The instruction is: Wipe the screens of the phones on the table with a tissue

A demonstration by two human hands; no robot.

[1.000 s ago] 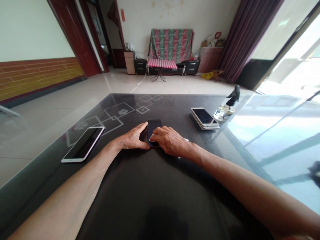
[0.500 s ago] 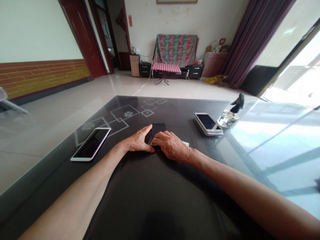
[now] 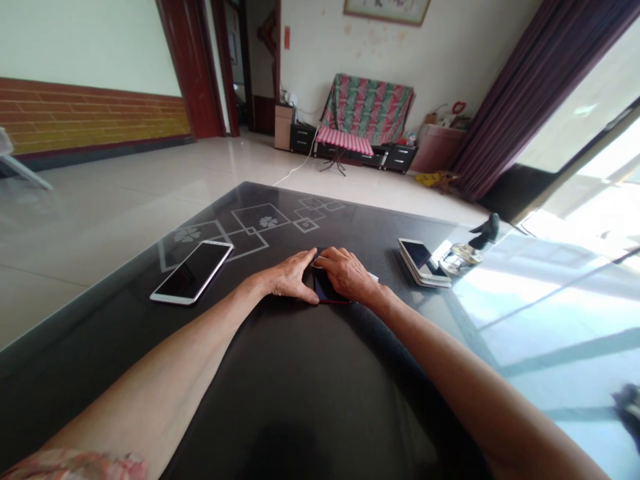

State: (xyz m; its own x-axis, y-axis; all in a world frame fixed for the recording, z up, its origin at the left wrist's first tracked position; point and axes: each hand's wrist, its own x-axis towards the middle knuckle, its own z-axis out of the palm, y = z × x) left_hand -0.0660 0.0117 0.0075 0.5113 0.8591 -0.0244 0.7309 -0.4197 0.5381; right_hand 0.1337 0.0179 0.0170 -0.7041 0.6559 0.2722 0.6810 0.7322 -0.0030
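Note:
A dark smartphone (image 3: pixel 327 291) with a red lower edge lies on the black table in front of me. My left hand (image 3: pixel 291 276) braces it from the left, thumb at the near corner and fingers at the far one. Folded over the screen's far part, my right hand (image 3: pixel 347 272) presses down a white wipe, perhaps cloth or tissue. Only small bits of the wipe (image 3: pixel 374 277) show past the hand. Much of the phone is covered by both hands.
To the left lies a white-framed smartphone (image 3: pixel 193 272). At right is a small stack of phones (image 3: pixel 423 260), beside a clear spray bottle (image 3: pixel 463 257) with a black head. The glossy table (image 3: pixel 280 373) has its far edge beyond my hands.
My right hand has slid with the wipe from the phone's near part to its far part, baring the red near edge. My left hand still holds the phone. The camera view has tilted.

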